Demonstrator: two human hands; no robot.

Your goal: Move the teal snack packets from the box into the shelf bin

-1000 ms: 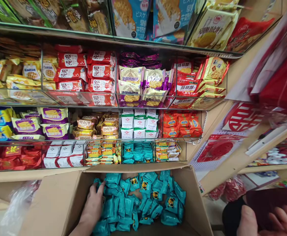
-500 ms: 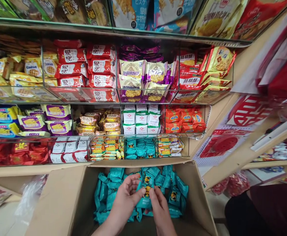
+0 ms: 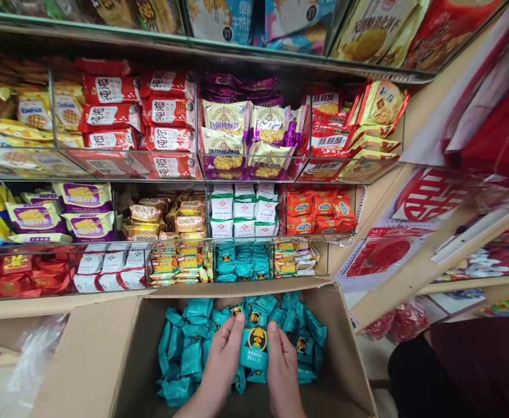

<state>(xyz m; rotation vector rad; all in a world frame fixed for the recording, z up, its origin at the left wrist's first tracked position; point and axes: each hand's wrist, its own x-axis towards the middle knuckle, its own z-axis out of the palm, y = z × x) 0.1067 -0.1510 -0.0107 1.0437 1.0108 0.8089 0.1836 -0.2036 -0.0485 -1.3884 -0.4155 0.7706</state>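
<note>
An open cardboard box (image 3: 106,354) at the bottom centre holds several teal snack packets (image 3: 184,348). Both my hands are inside it. My left hand (image 3: 221,360) and my right hand (image 3: 282,368) press from either side on a small stack of teal packets (image 3: 254,348), the top one showing a yellow and black round logo. The fingers of each hand lie together along the stack's edges. Just above the box, a shelf compartment (image 3: 242,266) holds more of the same teal packets.
Glass-fronted shelves (image 3: 202,174) rise behind the box, filled with red, purple, yellow, white and orange snack packs. A wooden shelf post (image 3: 415,273) slants at the right. A clear plastic bag (image 3: 36,348) lies at the left. My dark-clothed knee (image 3: 467,371) is at the bottom right.
My right hand came from the knee into the box. Both hands gathered teal packets and now clasp a stack between them. The camera shifted slightly right.
</note>
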